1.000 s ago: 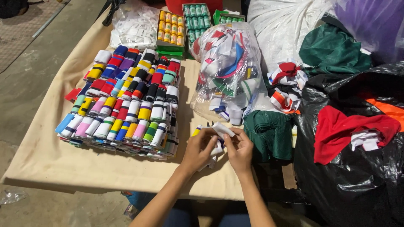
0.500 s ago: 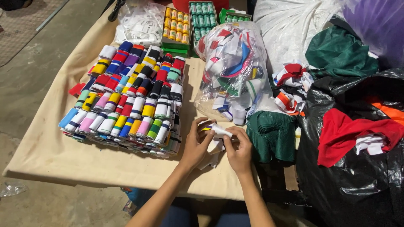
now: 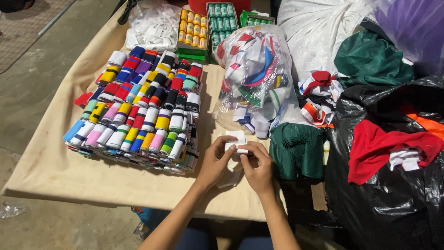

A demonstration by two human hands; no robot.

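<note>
The stacked rows of rolled, striped knit bands [image 3: 138, 106] lie unchanged at left. Beside them, the left hand [image 3: 213, 163] and right hand [image 3: 258, 167] have tightened the small white folded cloth piece [image 3: 237, 141] into a neater fold, fingers pinched shut on it just above the tan-covered table [image 3: 55, 171]. Its underside is hidden by the fingers.

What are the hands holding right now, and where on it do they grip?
A small folded white cloth piece. The left hand pinches its left edge, the right hand its lower right edge, just above the table.
</note>
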